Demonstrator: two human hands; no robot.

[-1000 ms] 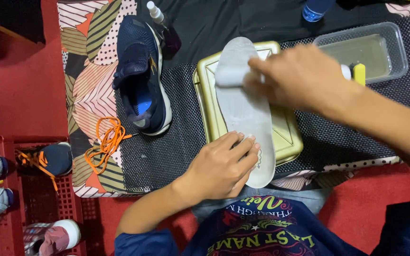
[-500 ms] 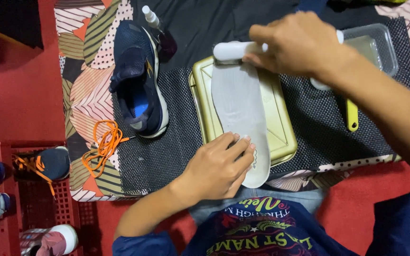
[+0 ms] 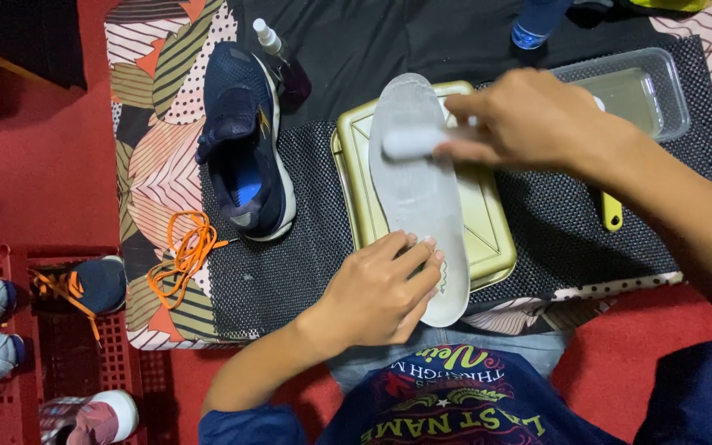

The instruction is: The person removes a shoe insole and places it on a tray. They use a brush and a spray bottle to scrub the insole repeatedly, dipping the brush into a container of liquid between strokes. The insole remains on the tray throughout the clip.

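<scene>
Toward the tabletop's left edge, orange laces (image 3: 181, 254) lie beside a navy shoe (image 3: 245, 144). At the near edge the left hand (image 3: 381, 292) lies flat, fingers spread, on the grey insole (image 3: 418, 198) on a gold tray (image 3: 488, 231). The right hand (image 3: 529, 119) grips a white brush (image 3: 414, 142) on the insole.

Left hand (image 3: 377, 290) flat, fingers spread, pressing down; right hand (image 3: 529, 119) curled in closed grip, forearm extended.

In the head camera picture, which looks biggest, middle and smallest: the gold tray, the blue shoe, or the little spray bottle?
1. Gold tray, biggest.
2. Blue shoe, a bit smaller.
3. Spray bottle, smallest by far.
The grey insole hides part of the tray.
</scene>
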